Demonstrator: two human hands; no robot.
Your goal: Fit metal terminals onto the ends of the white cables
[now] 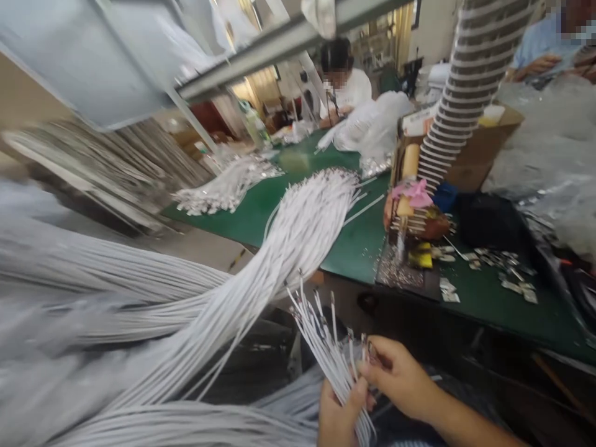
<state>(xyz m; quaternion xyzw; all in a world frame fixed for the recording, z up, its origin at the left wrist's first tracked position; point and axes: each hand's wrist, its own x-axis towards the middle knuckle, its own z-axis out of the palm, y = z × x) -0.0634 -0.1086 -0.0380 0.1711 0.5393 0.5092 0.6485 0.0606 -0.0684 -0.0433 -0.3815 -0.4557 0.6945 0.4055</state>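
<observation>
In the lower right of the head view, a bundle of thin white cables (321, 347) with dark ends pointing up is wrapped in the fingers of my left hand (339, 413). Just right of it, my right hand (395, 372) pinches at the end of one cable of the same bundle, its thumb and forefinger closed at the tip. The lower part of the bundle is partly hidden by my hands. To the left a much larger sheaf of white cables (261, 279) runs up onto the green table (358, 248), apart from my hands.
On the table's right stand a soldering place with metal bits (403, 273), a striped flexible duct (460, 93), a cardboard box (498, 136) and small metal parts (512, 273). Another cable pile (228, 186) lies at the back left. A co-worker (351, 87) sits across the table.
</observation>
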